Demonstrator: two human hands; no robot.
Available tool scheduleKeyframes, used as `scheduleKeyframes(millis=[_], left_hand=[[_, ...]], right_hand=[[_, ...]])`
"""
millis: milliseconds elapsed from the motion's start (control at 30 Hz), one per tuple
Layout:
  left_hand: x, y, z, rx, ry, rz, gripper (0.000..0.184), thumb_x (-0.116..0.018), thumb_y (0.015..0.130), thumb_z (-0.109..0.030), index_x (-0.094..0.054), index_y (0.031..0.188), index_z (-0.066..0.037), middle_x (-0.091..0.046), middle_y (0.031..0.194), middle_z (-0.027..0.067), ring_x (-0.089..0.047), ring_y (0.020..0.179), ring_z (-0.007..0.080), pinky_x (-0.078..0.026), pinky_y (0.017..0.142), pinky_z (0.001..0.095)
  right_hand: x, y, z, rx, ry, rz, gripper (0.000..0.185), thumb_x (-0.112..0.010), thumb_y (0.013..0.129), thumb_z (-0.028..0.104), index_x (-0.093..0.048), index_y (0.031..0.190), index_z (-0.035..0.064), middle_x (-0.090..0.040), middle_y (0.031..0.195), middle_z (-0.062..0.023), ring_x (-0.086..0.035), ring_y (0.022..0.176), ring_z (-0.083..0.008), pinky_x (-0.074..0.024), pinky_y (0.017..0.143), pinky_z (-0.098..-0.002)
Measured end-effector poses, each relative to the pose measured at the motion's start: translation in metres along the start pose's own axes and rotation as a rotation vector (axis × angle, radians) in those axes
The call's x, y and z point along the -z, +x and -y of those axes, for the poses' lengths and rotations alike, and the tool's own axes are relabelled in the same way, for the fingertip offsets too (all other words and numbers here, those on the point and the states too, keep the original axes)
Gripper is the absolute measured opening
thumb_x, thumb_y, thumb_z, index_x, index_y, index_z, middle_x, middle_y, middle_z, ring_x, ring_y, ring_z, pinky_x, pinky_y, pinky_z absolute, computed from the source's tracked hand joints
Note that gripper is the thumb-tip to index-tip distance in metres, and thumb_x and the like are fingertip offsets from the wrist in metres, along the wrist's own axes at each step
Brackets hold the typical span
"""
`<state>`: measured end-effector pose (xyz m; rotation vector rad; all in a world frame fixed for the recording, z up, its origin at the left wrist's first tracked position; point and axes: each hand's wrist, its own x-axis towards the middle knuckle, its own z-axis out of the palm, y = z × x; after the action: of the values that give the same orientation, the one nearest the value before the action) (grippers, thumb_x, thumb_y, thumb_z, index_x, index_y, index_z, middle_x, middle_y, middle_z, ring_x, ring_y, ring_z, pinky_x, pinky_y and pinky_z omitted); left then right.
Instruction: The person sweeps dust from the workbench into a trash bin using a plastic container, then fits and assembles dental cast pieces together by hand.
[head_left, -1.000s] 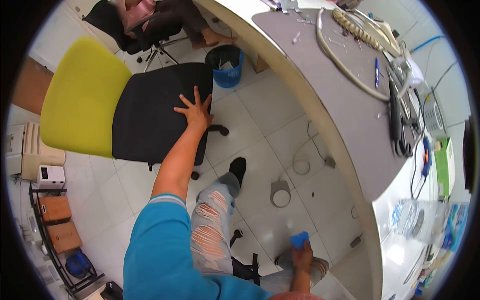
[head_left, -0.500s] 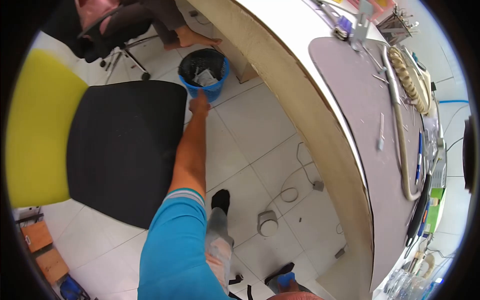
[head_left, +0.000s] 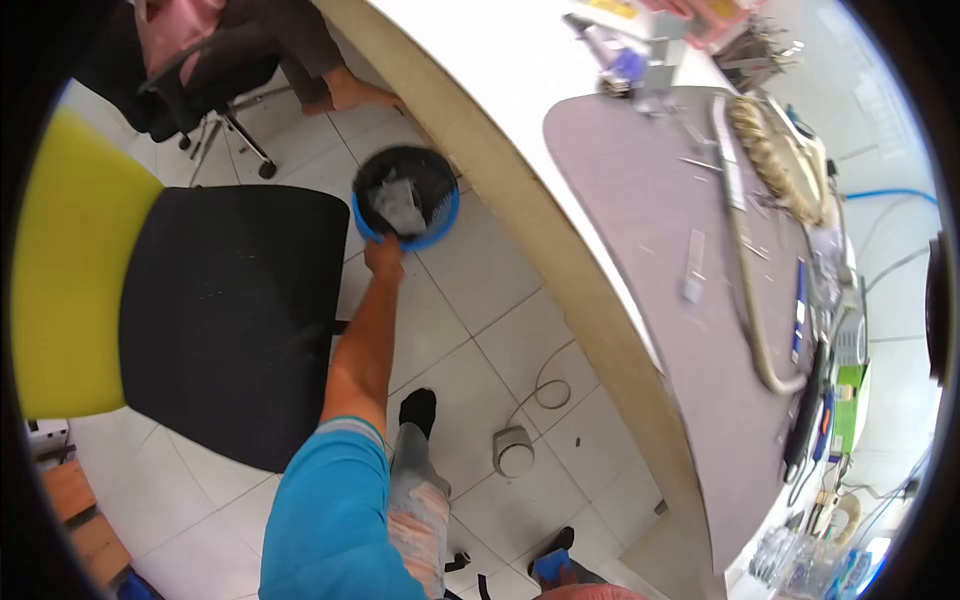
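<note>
At the near rim of a blue waste bin (head_left: 436, 236) is my left hand (head_left: 384, 256), its fingers closed on that rim. A black liner and crumpled pale waste (head_left: 398, 205) show inside the bin, which tilts toward me. Low in the view, my right hand (head_left: 567, 575) holds a small blue object (head_left: 551, 565) near my foot; much of this hand is hidden at the bottom.
A chair with a black seat (head_left: 235, 320) and yellow-green back stands at left. Another person sits on a black chair (head_left: 215, 85), feet near the bin. The curved desk (head_left: 620, 230) carries tools and cables. A pedal (head_left: 514, 452) lies on the floor.
My left hand has left the black seat, reached the bin's rim and closed on it. The bin has tipped and come nearer. My right hand with the blue object appears lower in view.
</note>
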<state>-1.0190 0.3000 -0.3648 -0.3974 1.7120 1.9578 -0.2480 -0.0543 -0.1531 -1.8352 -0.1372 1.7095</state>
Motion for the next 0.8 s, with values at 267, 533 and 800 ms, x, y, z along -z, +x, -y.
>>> scheduleKeyframes(millis=[267, 533, 800], left_hand=[[0.089, -0.222, -0.024, 0.418, 0.151, 0.137, 0.04, -0.072, 0.096, -0.009, -0.066, 0.135, 0.001, -0.067, 0.132, 0.0213, -0.073, 0.107, 0.0403, -0.07, 0.082, 0.0489], [0.175, -0.4, -0.019, 0.541, 0.517, 0.672, 0.039, -0.066, 0.103, -0.01, -0.062, 0.139, 0.004, -0.063, 0.14, 0.0219, -0.066, 0.121, 0.0394, -0.068, 0.09, 0.0519], [0.22, -0.599, -0.063, 0.317, 1.038, 0.958, 0.032, -0.061, 0.104, -0.004, -0.056, 0.128, 0.016, -0.067, 0.123, 0.024, -0.073, 0.111, 0.0362, -0.071, 0.086, 0.0447]], right_hand=[[0.01, -0.058, 0.007, 0.217, 0.212, 0.172, 0.043, -0.08, 0.099, 0.026, -0.063, 0.137, 0.0162, -0.068, 0.128, -0.0016, -0.064, 0.123, -0.0269, -0.0474, 0.11, -0.0529], [0.099, -0.147, 0.053, 0.301, 0.496, 0.434, 0.052, -0.069, 0.104, 0.018, -0.055, 0.152, 0.0063, -0.064, 0.144, -0.0126, -0.06, 0.135, -0.0299, -0.0448, 0.118, -0.0522], [0.217, -0.227, 0.125, 0.565, 0.442, 0.635, 0.056, -0.065, 0.111, 0.024, -0.048, 0.159, -0.0006, -0.063, 0.145, -0.0114, -0.059, 0.135, -0.0234, -0.0427, 0.12, -0.0447]])
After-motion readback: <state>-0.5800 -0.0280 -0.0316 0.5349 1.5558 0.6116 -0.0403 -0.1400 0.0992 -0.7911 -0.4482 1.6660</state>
